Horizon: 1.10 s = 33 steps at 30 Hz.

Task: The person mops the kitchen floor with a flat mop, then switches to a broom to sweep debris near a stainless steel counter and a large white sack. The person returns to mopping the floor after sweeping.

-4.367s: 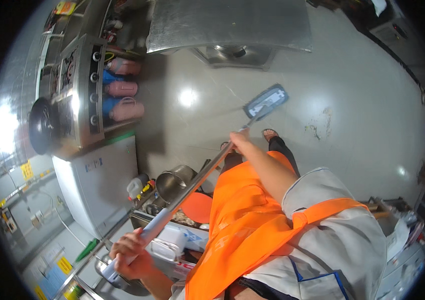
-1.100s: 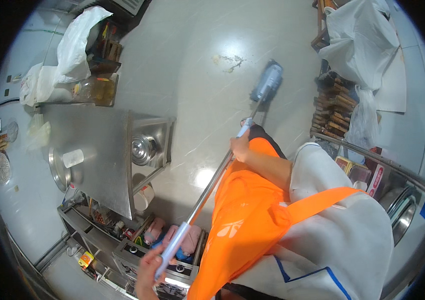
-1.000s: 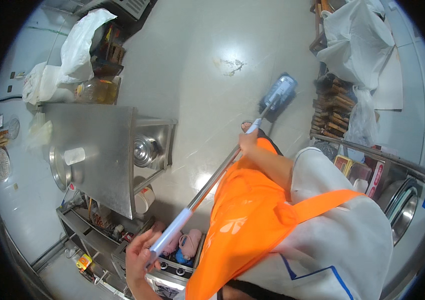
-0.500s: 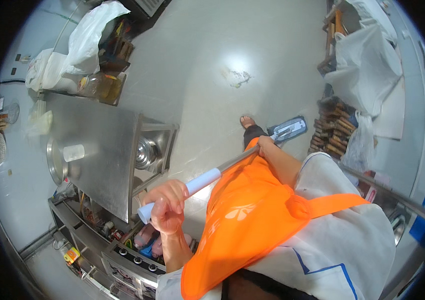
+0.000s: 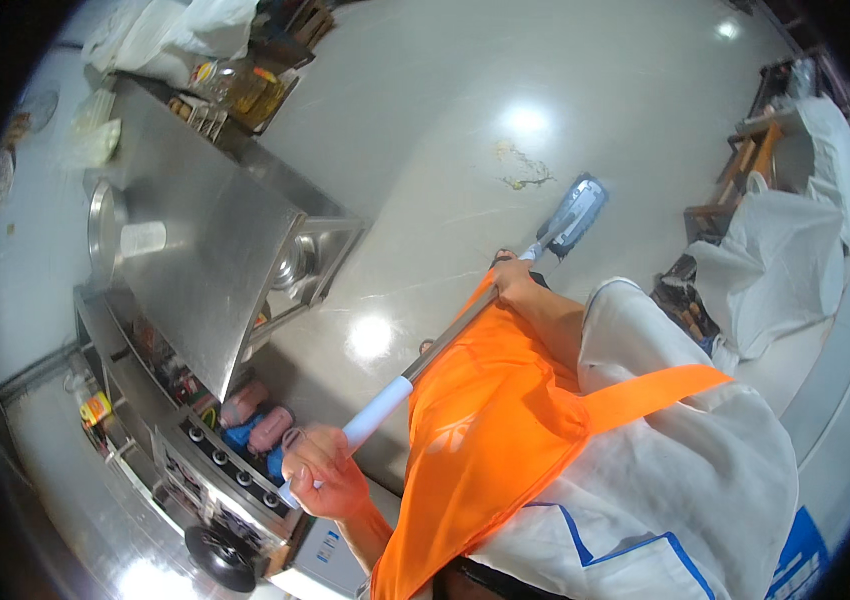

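I hold a flat mop with a light blue grip, a metal pole and a grey-blue rectangular head. My left hand is wrapped round the grip close to its top end. Further down, my right hand closes round the metal pole near the head. The pole runs slantwise across my orange apron. On the grey floor ahead, the mop head lies near a dark, streaky smear, apart from it.
To the left stands a steel table with metal pots on its lower shelf. A stove with black knobs is at the lower left, beside a black pan. White sheeting drapes over a rack on the right. An oil jug sits at the upper left.
The mop head has moved away from the stacked wood on the right and closer to the smear, its far end swinging forward. Both hands keep their hold, and my view has turned.
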Available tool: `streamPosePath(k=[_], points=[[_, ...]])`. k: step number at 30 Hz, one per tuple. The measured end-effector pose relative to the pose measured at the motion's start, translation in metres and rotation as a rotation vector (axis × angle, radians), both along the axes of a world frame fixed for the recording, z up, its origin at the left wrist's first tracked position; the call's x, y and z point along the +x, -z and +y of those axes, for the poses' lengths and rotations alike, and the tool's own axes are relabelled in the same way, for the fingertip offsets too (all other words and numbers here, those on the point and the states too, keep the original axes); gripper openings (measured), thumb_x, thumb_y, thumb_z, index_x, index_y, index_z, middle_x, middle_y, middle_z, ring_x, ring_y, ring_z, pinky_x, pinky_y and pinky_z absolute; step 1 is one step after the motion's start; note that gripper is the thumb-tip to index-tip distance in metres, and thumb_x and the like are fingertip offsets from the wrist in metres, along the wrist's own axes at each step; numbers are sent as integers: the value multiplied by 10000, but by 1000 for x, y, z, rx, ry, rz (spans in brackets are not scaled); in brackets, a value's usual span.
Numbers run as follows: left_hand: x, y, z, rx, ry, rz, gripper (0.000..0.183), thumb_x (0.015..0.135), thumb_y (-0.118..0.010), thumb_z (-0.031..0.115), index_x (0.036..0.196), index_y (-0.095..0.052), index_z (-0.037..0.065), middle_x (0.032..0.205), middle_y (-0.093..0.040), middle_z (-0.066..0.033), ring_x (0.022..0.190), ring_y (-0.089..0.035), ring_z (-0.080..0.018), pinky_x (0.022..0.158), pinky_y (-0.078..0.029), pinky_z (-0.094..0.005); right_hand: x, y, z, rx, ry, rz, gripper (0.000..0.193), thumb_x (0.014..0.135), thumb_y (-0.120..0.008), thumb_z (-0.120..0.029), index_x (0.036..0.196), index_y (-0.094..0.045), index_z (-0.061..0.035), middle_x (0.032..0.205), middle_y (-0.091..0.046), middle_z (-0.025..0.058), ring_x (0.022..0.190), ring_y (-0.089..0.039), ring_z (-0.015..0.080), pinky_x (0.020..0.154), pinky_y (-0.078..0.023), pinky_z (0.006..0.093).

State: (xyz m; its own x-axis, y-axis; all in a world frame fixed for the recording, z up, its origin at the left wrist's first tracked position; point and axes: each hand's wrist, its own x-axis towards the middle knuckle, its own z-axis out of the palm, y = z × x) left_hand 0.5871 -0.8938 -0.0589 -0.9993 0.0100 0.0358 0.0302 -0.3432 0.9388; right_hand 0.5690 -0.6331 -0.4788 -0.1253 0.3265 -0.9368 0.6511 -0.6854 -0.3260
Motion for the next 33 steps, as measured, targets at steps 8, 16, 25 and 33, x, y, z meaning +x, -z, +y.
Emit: streamPosePath(k=[8, 16, 25, 33], points=[[43, -13, 1, -10, -262, 16, 307, 853, -409, 133, 563, -308, 124, 514, -325, -11, 519, -313, -127, 543, -307, -295, -19, 0, -16, 23, -177, 23, 193, 870, -475, -192, 948, -432, -22, 887, -529, 108, 684, -562, 272, 548, -455, 416], [64, -21, -39, 40, -451, -5, 318, 861, -413, 165, 566, -299, 136, 507, -289, 2, 520, -302, -120, 534, -286, -276, -18, -51, -39, -19, -82, 79, 158, 848, -506, -180, 859, -450, -33, 814, -533, 92, 642, -553, 267, 526, -444, 412], [12, -4, -26, -174, 305, 71, 270, 828, -644, 316, 826, -528, 72, 864, -632, -156, 861, -588, -284, 810, -466, -441, -4, -67, 38, -17, 247, 163, 154, 824, -540, -167, 760, -469, -46, 732, -538, 74, 596, -544, 260, 501, -431, 407], [-46, 35, 115, 87, 472, 135, 295, 849, -610, 253, 634, -484, 94, 644, -550, -73, 640, -529, -221, 843, -422, -479, 0, -25, 166, 4, 283, 143, 184, 803, -570, -155, 671, -487, -58, 659, -542, 59, 554, -535, 255, 479, -420, 402]])
